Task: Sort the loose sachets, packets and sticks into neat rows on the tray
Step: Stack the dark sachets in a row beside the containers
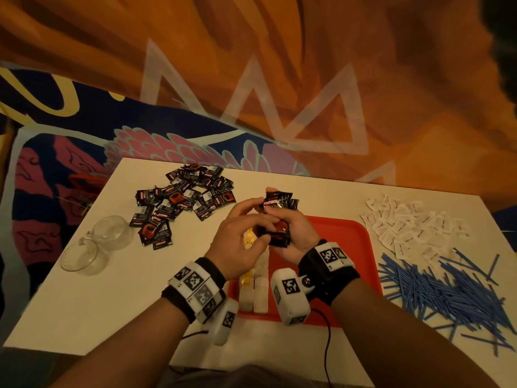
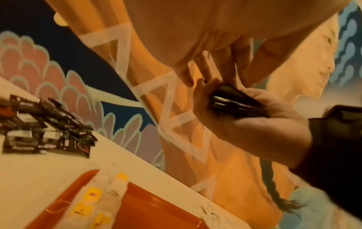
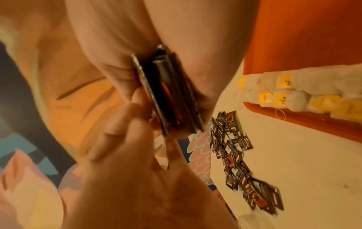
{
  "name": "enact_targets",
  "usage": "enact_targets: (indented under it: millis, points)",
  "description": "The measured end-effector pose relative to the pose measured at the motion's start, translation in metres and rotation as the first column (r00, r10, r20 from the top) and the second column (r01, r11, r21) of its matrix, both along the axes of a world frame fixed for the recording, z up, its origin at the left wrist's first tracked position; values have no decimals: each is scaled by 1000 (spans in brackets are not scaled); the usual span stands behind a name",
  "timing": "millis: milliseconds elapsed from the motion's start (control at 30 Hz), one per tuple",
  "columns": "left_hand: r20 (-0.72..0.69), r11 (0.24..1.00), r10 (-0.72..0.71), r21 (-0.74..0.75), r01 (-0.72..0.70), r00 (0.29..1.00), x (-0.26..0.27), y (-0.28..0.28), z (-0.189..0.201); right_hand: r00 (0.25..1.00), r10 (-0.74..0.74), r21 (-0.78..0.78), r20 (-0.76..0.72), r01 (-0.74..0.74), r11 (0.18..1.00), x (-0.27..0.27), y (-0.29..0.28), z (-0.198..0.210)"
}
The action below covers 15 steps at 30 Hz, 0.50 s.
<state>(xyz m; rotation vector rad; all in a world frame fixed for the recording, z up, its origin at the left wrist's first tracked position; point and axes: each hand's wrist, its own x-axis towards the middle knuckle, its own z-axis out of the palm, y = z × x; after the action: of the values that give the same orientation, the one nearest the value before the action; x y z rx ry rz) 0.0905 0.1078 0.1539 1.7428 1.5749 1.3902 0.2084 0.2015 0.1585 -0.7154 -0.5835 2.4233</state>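
Observation:
Both hands hover over the far left part of the red tray [image 1: 349, 247]. My right hand [image 1: 282, 219] grips a stack of black coffee sachets [image 1: 277, 208], seen edge-on in the right wrist view [image 3: 170, 96]. My left hand [image 1: 253, 222] pinches the stack's left side between thumb and fingers [image 3: 137, 111]. Two rows of white tea bags [image 1: 260, 292] with yellow tags lie along the tray's left side. A loose pile of black sachets [image 1: 181, 203] sits on the table to the left of the hands.
Right of the tray lie a heap of white sachets [image 1: 414, 228] and a big heap of blue sticks [image 1: 447, 292]. Two clear glass cups [image 1: 109, 231] stand near the white table's left edge. A painted wall rises behind the table.

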Motion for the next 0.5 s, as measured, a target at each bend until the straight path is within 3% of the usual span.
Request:
enact_targets:
  millis: [100,233,300,333,400,433,500]
  points:
    - [98,989,130,-77,-123,987,12,10,5,987,-74,127,145,56,990,-4,1,4]
    - [125,900,337,-334,-280,933,13,23,21,962,-196,254,193,143,956,-7,-2,0]
    - [196,848,341,-487,-211,919,11,26,25,955,-215,290,203,151,945,-6,-3,0]
    - [312,824,341,-553,-122,887,10,26,25,957,-214,291,198,151,945,-4,-3,0]
    - [578,790,361,-606,88,731,8,26,28,963,-181,281,201,120,952,-2,-3,0]
    - [643,780,361,-605,159,675,7,26,28,962,-151,280,225,85,956,-1,-3,-2]
    - [663,750,322,-614,245,676,1,25,29,957,-66,281,283,-17,960,1,-4,-4]
